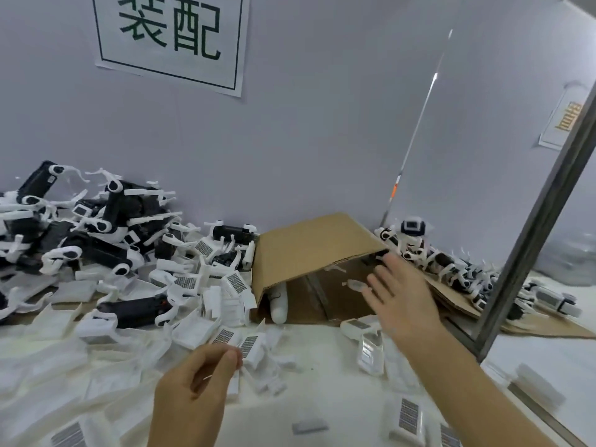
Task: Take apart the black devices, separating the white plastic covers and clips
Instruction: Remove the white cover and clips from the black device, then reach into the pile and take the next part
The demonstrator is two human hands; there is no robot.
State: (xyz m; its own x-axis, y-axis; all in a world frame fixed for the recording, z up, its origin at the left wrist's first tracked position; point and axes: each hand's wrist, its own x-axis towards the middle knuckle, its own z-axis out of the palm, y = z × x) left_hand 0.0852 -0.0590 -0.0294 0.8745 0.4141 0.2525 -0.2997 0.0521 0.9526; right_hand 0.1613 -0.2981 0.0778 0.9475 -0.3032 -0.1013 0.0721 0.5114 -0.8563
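The right hand (398, 298) reaches, fingers spread, into the tipped box (309, 250). The left hand (196, 382) curls loosely, its grip apparently empty. Devices (135, 309) lie piled left on the table (322, 375), likely light, stiff; hold the black body, pry the clips.

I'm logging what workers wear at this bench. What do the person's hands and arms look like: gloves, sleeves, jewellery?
Both the left hand and the right hand are bare, with no gloves. No ring, watch or wristband shows. Both forearms are uncovered as far as the bottom edge of the picture, so no sleeve is in view.
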